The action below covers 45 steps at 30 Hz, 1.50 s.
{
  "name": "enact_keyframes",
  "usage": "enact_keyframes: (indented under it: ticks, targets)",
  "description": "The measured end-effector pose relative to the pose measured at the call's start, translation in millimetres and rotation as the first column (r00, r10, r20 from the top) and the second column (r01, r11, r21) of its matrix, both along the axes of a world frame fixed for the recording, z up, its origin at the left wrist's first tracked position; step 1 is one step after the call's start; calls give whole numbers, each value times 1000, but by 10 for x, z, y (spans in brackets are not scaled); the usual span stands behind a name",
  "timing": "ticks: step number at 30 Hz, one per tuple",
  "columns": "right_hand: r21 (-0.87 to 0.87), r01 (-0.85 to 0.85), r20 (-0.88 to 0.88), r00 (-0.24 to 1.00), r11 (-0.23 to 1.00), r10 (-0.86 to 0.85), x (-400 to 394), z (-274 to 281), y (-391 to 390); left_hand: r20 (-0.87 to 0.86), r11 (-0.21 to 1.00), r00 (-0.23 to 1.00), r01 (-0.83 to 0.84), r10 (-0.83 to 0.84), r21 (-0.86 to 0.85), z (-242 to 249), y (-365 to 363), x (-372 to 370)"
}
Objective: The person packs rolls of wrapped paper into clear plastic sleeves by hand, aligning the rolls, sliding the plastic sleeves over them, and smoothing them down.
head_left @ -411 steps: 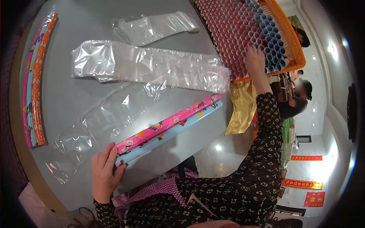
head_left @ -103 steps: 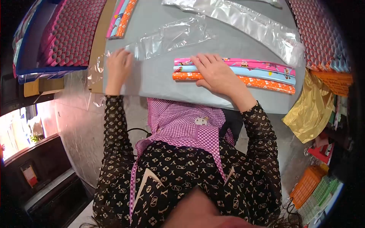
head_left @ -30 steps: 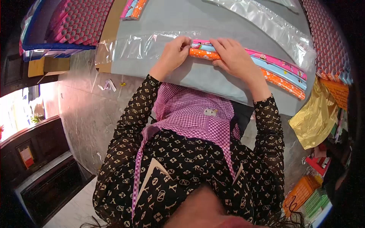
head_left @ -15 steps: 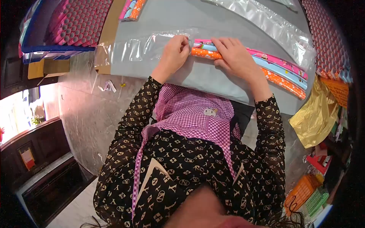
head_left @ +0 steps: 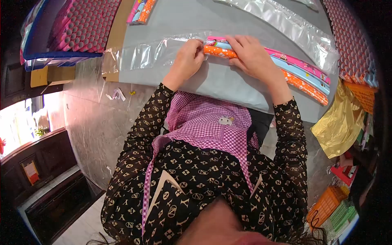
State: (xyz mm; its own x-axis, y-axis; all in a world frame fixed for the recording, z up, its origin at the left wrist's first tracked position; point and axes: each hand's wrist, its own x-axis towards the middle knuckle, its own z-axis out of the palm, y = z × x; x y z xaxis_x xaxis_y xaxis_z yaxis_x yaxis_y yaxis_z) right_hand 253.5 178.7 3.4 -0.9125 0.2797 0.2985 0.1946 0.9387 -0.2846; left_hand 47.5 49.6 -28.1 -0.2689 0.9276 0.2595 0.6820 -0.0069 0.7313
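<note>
Near the front edge of the grey table [head_left: 228, 87] lie three rolls of wrapping paper [head_left: 294, 71], pink, pale blue and orange, side by side and touching, their left ends at the mouth of a clear plastic sleeve [head_left: 143, 53] that stretches flat to the left. They look light and fairly stiff, smooth enough to slip against each other, so a grip spanning all three close to the ends seems best; the sleeve is thin, limp and crinkly, easiest pinched at its open rim. The left hand [head_left: 185, 61] is closed, pinching that rim at the roll ends. The right hand [head_left: 253, 57] lies over the rolls, fingers curled down, pressing them together. Farther off are another filled sleeve [head_left: 286, 26], more rolls [head_left: 141, 10], and gold foil [head_left: 337, 122].
</note>
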Motion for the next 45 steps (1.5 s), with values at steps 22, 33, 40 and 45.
enact_keyframes:
  ticks: [22,33,40,45]
  targets:
    - [54,38,54,998,998,-41,-45,-182,-16,100,973,986,-148,132,177,-8,155,214]
    - [32,71,30,997,997,-71,-107,-159,2,-324,953,937,-31,134,302,105,42,297]
    - [23,68,44,997,997,-69,-141,-177,-21,-377,965,920,-5,107,264,119,147,332]
    - [38,60,50,997,997,-62,-163,-197,-44,-333,958,936,-19,118,286,168,214,406]
